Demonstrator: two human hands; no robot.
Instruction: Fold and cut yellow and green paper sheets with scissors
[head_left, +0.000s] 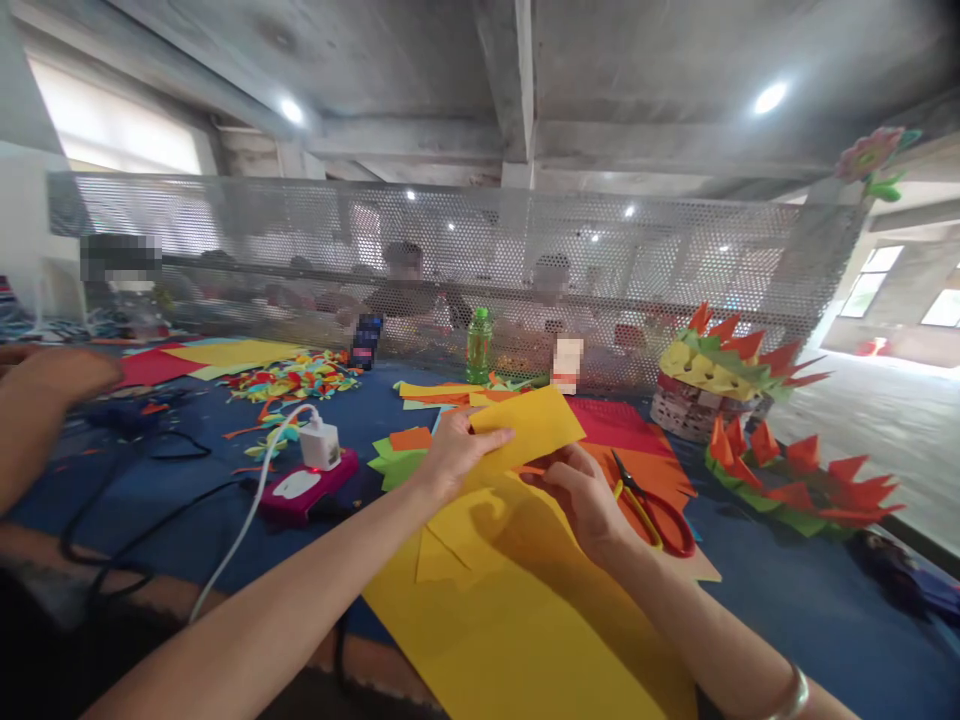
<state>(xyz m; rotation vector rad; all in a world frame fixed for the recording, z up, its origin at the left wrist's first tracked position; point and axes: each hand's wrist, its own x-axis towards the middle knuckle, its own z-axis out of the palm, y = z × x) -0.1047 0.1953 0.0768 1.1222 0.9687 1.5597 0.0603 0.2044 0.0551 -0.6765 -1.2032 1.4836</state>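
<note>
Between my two hands a small yellow craft sheet point(536, 425) is held up above the table; whether it is paper or felt I cannot tell. My left hand point(457, 450) pinches its left side, thumb on top. At its lower right edge are the curled fingers of my right hand point(589, 500), closed on the sheet. Beneath them lies a large yellow sheet point(525, 610), hanging over the table's front edge, with smaller cut yellow pieces point(442, 545) on it. Scissors point(652, 510) with red and yellow handles rest on orange sheets point(679, 470) beside my right hand.
A magenta power strip point(311, 490) with a white charger point(319, 445) and cables sits at left, near scraps point(296, 378). A green bottle point(478, 345) stands behind. Leaf-trimmed crowns point(802, 485) lie at right. Another person's arm point(45, 410) reaches in at left. A perforated screen point(450, 240) spans the back.
</note>
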